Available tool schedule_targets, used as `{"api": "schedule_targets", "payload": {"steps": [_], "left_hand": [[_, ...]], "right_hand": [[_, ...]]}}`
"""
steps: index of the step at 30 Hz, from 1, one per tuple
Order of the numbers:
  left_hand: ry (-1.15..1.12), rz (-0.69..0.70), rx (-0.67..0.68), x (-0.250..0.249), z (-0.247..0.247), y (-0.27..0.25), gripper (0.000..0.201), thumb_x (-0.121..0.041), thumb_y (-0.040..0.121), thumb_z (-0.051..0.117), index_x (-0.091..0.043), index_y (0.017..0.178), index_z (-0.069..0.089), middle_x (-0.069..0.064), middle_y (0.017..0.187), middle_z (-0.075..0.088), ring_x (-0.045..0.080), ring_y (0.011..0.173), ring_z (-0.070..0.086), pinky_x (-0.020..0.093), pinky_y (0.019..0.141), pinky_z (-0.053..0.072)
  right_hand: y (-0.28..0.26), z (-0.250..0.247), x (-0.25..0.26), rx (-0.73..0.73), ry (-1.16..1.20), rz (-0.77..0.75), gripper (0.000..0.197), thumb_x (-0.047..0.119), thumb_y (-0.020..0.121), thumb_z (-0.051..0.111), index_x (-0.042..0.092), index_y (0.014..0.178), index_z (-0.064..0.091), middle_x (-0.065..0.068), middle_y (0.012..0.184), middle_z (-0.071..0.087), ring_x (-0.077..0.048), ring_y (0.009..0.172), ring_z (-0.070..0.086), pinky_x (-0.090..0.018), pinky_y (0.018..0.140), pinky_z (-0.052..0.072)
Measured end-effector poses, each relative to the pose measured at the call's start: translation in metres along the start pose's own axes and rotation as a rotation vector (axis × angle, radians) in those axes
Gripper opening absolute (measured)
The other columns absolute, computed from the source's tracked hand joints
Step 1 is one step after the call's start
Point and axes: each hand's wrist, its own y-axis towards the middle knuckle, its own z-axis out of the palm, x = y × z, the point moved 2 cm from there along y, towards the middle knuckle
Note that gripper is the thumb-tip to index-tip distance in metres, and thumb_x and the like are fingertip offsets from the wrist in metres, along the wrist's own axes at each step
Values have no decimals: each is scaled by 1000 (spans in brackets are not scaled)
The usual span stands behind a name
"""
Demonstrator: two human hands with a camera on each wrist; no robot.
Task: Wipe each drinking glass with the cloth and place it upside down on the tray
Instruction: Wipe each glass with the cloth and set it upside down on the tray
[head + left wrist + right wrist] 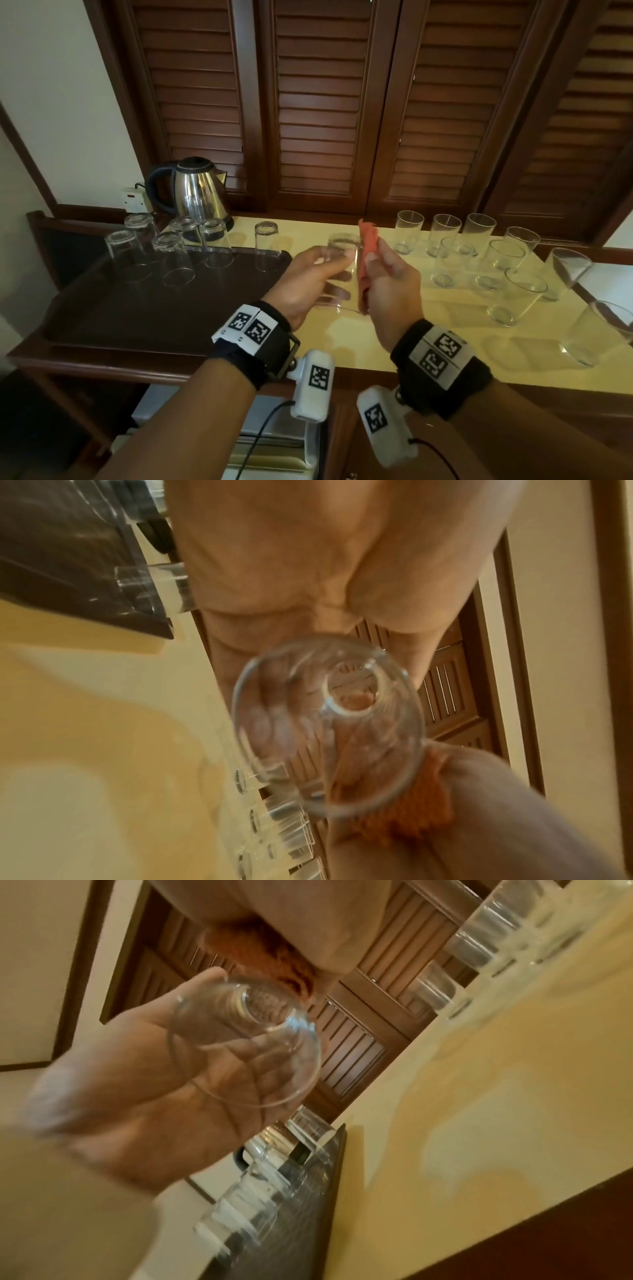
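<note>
My left hand point(317, 274) grips a clear drinking glass point(342, 270) above the counter, its base pointing away from me and its mouth toward me. In the left wrist view the glass point(329, 731) shows its open rim. My right hand point(387, 277) holds an orange cloth point(368, 246) pressed against the glass's right side. The cloth point(407, 813) also shows beside the rim. Several glasses point(174, 257) stand upside down at the back of the dark brown tray point(144, 308). Several upright glasses point(500, 263) wait on the yellow counter to the right.
A steel kettle point(195, 192) stands behind the tray, next to a wall socket point(135, 198). Louvred wooden doors point(325, 102) close off the back. The counter's front edge point(513, 387) runs just ahead of my wrists. One glass point(596, 335) stands near the right edge.
</note>
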Motion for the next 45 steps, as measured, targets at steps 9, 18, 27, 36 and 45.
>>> {"api": "schedule_targets", "payload": {"steps": [9,18,27,36,45], "left_hand": [[-18,-6,-79,6,2,3,53,-63,90,69,-21,123,67,13,119,70,29,93,71,41,81,60],[28,22,-154,-4,9,8,52,-61,98,60,-21,131,59,10,123,66,24,95,71,41,87,60],[-78,-57,-56,-2,8,2,54,-64,100,53,-19,128,62,14,118,69,30,96,72,38,76,61],[-22,-73,11,-8,3,1,45,-58,105,49,-20,128,59,16,113,69,29,89,72,39,75,59],[-64,-83,33,-1,-3,1,41,-52,105,54,-19,128,60,14,108,70,28,88,71,37,73,57]], "right_hand": [[-2,7,-5,15,-65,-31,41,20,108,43,38,144,49,10,77,62,-10,65,60,-27,58,49],[-10,6,-3,68,-79,-65,40,20,108,44,45,140,46,-1,71,58,-15,53,53,-28,48,51],[-10,8,-4,47,-88,-62,45,20,108,43,45,144,36,-4,80,71,-19,49,58,-28,45,50],[-6,8,-6,0,-98,-82,43,20,108,44,41,145,40,-1,82,69,-13,48,57,-28,48,52],[3,6,-8,-52,-21,-13,42,20,107,46,40,145,47,-1,89,65,-17,68,62,-27,59,53]]}}
